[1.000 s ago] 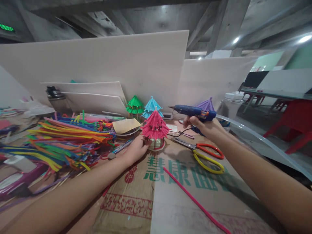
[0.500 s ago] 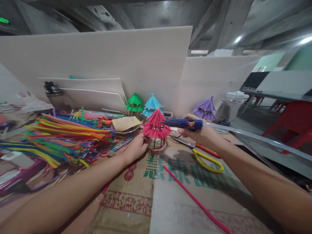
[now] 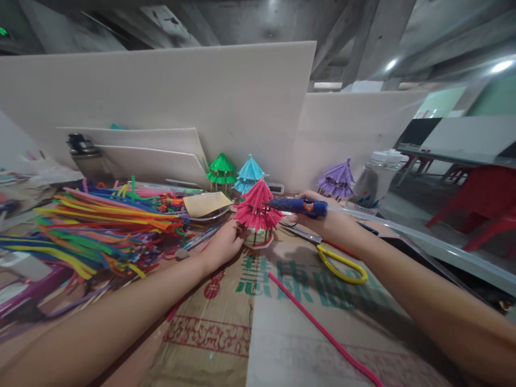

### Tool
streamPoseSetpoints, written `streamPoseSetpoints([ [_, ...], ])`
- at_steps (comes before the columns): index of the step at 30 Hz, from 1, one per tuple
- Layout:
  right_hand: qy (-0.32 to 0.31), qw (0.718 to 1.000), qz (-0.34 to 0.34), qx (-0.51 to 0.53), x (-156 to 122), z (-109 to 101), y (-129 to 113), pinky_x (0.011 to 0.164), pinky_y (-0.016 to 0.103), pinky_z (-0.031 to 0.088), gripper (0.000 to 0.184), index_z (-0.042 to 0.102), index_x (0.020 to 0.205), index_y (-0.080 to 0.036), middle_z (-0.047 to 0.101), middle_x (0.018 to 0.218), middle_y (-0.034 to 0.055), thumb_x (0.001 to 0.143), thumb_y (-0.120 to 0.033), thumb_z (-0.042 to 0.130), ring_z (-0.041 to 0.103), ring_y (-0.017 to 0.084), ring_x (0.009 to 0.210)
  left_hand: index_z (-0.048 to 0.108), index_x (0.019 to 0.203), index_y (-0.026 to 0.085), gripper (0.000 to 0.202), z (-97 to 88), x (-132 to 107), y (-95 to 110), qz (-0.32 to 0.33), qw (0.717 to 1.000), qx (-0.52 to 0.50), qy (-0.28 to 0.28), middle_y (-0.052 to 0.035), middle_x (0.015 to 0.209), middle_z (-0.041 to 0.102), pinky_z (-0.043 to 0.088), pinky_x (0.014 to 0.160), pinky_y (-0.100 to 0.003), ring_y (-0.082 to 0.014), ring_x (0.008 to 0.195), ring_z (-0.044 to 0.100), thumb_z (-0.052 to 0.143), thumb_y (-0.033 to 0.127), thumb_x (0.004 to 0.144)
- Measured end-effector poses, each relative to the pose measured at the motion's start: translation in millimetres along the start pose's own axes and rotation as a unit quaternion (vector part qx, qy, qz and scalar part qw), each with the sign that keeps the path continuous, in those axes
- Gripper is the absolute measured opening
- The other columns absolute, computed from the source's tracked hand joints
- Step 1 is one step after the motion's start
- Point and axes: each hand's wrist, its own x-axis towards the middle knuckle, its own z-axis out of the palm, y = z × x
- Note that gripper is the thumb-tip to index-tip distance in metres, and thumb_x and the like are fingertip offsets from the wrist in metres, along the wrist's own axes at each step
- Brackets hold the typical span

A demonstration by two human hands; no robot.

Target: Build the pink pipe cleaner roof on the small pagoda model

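A pink two-tiered model pavilion (image 3: 258, 209) stands upright on the cardboard, its roofs covered in fuzzy pink strips. At its lower left side, my left hand (image 3: 224, 243) grips the base, the fingertips partly hidden behind it. My right hand (image 3: 312, 210) is closed around a blue glue gun (image 3: 300, 206) with a long clear glue stick (image 3: 387, 220) trailing from its back. The gun's nozzle points left and meets the pavilion's right side between the roofs; whether it touches cannot be made out. One pink pipe cleaner (image 3: 318, 328) lies in front.
Yellow-and-orange-handled scissors (image 3: 342, 269) lie under my right forearm. Piled pipe cleaners (image 3: 108, 220) cover the left. Green (image 3: 221, 172), blue (image 3: 250, 174) and purple pavilions (image 3: 337, 179) stand behind, before a white board (image 3: 161, 97). A clear jar (image 3: 379, 180) is at right.
The glue gun and my right hand have shifted slightly left against the pavilion. My left hand keeps its hold, and the view has turned a little.
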Motion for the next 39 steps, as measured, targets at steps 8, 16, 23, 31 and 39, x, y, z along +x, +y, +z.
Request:
streamPoseSetpoints([
  [8, 0.008, 0.999, 0.003, -0.044, -0.2, 0.4, -1.5, 0.057, 0.026, 0.036, 0.036, 0.065, 0.094, -0.026, 0.069, 0.073, 0.0003, 0.074, -0.055, 0.073, 0.061, 0.019, 0.065, 0.060, 0.096, 0.014, 0.019, 0.1, -0.2, 0.2, -0.002, 1.000, -0.005, -0.007, -0.0137, 0.101, 0.068, 0.049, 0.088, -0.041, -0.0254, 0.094, 0.062, 0.047, 0.027, 0.094],
  [16, 0.015, 0.998, 0.012, -0.055, 0.9, 2.7, -1.2, 0.054, 0.025, 0.034, 0.037, 0.064, 0.092, -0.027, 0.068, 0.069, -0.0007, 0.073, -0.058, 0.073, 0.058, 0.019, 0.060, 0.060, 0.097, 0.014, 0.017, -1.5, 0.4, 3.6, 0.000, 1.000, -0.002, -0.005, -0.0135, 0.102, 0.068, 0.050, 0.089, -0.041, -0.0256, 0.094, 0.062, 0.047, 0.025, 0.093],
  [23, 0.018, 0.998, 0.003, -0.058, -0.6, 1.2, -3.9, 0.054, 0.025, 0.033, 0.036, 0.066, 0.093, -0.028, 0.067, 0.068, -0.0009, 0.074, -0.058, 0.072, 0.055, 0.017, 0.057, 0.057, 0.088, 0.017, 0.017, 0.6, -1.0, 0.5, -0.007, 1.000, 0.010, 0.010, -0.0110, 0.091, 0.067, 0.051, 0.081, -0.040, -0.0250, 0.085, 0.062, 0.048, 0.030, 0.093],
  [31, 0.025, 0.999, -0.007, -0.045, -1.7, 1.5, -4.3, 0.052, 0.024, 0.031, 0.035, 0.064, 0.089, -0.027, 0.063, 0.062, -0.0022, 0.075, -0.057, 0.071, 0.050, 0.015, 0.052, 0.060, 0.092, 0.017, 0.017, 2.6, -1.0, -2.7, 0.007, 1.000, 0.005, 0.014, -0.0103, 0.095, 0.068, 0.051, 0.083, -0.039, -0.0253, 0.088, 0.063, 0.048, 0.029, 0.093],
  [39, 0.030, 0.997, 0.003, -0.069, 0.0, 0.8, -3.2, 0.054, 0.024, 0.033, 0.035, 0.065, 0.092, -0.027, 0.066, 0.066, -0.0017, 0.073, -0.056, 0.073, 0.057, 0.017, 0.058, 0.060, 0.092, 0.018, 0.015, 2.4, -1.6, -1.3, 0.004, 1.000, 0.005, 0.020, -0.0094, 0.092, 0.068, 0.052, 0.081, -0.038, -0.0246, 0.085, 0.063, 0.049, 0.028, 0.093],
])
